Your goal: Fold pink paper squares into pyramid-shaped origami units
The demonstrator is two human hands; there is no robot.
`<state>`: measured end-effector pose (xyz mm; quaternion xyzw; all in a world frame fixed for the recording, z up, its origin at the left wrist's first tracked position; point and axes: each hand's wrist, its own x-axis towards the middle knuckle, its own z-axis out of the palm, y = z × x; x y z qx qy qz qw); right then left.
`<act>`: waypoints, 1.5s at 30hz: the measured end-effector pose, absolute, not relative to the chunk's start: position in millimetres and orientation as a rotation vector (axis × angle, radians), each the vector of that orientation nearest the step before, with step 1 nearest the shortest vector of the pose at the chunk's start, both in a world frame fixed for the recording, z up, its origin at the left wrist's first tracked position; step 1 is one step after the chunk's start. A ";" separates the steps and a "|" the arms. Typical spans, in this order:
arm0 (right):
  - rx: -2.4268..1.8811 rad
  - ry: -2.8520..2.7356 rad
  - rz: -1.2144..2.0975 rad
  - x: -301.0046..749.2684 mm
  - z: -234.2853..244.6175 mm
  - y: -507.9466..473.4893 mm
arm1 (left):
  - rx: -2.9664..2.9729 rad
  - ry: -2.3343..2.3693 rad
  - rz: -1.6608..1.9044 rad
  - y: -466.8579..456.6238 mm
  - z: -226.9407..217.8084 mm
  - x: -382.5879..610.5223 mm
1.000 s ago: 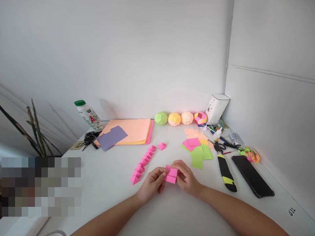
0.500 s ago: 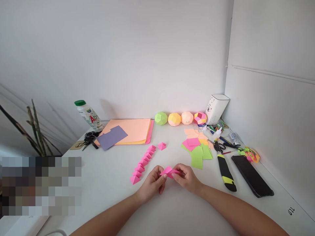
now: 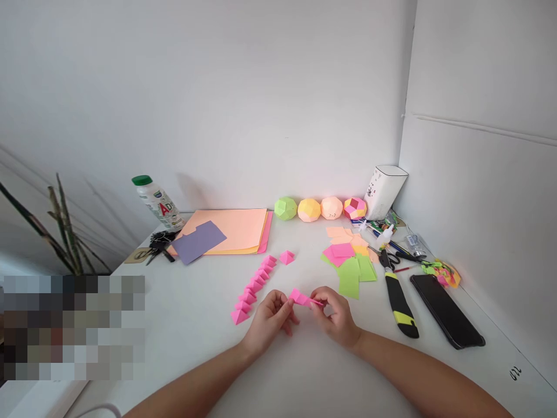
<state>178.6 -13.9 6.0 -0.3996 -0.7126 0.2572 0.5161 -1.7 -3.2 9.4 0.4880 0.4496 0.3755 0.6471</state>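
A folded piece of pink paper [image 3: 300, 298] is held in the air between both hands, low in the middle of the view. My left hand [image 3: 270, 316] pinches its left end between thumb and fingers. At the right end, the thumb and fingers of my right hand [image 3: 337, 316] are closed on it. Creases give the paper a zigzag look. Beyond my left hand, a slanting row of folded pink paper pieces [image 3: 256, 283] lies on the white table [image 3: 183, 325]. One more folded pink piece [image 3: 286, 257] sits apart at the row's far end.
Coloured paper squares [image 3: 349, 276], a black-and-yellow cutter [image 3: 398, 305] and a phone [image 3: 447, 310] lie to the right. Paper balls [image 3: 308, 210] line the wall beside a white box [image 3: 386, 191]. Paper sheets [image 3: 237, 226] and a tilted bottle [image 3: 159, 203] are at the back left.
The pink paper has been turned and now shows its creases more edge-on. My right hand has shifted its grip slightly, and the left-hand fingers have spread a little.
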 end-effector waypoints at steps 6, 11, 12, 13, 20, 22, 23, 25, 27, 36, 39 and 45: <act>-0.908 -1.798 0.313 179.4 5.4 -12.4 | 1.273 1.006 0.814 -6.2 18.5 -6.5; -0.806 -1.977 0.225 180.2 4.6 -12.5 | 1.386 0.898 0.704 -8.6 23.5 -5.9; -0.786 -2.018 0.226 180.0 4.8 -13.1 | 1.369 0.934 0.693 -8.4 22.8 -5.3; -0.769 -2.058 0.232 179.6 5.1 -13.6 | 1.343 0.970 0.687 -8.0 21.7 -4.7; -0.786 -2.130 0.311 179.7 6.2 -13.3 | 1.213 1.003 0.698 -4.5 14.8 -4.0; -0.787 -2.107 0.404 180.3 5.1 -12.2 | 1.200 0.993 0.688 -4.9 15.7 -3.7; -0.790 -2.088 0.460 180.4 4.6 -11.6 | 1.200 0.991 0.684 -5.2 16.6 -3.3; -0.817 -2.031 0.561 180.6 4.0 -10.4 | 1.210 0.988 0.681 -6.2 18.5 -2.2; -0.864 -1.957 0.659 181.0 4.2 -8.8 | 1.223 0.977 0.680 -7.0 20.0 -1.1; -0.915 -1.786 1.176 182.7 11.0 -3.1 | 1.230 0.974 0.672 -7.3 17.8 0.0; -0.961 -1.748 1.201 181.9 11.7 -4.2 | 1.231 0.972 0.674 -7.1 17.5 -0.3; -1.030 -1.671 1.235 180.8 10.6 -6.3 | 1.242 0.909 0.652 -7.2 20.1 -3.5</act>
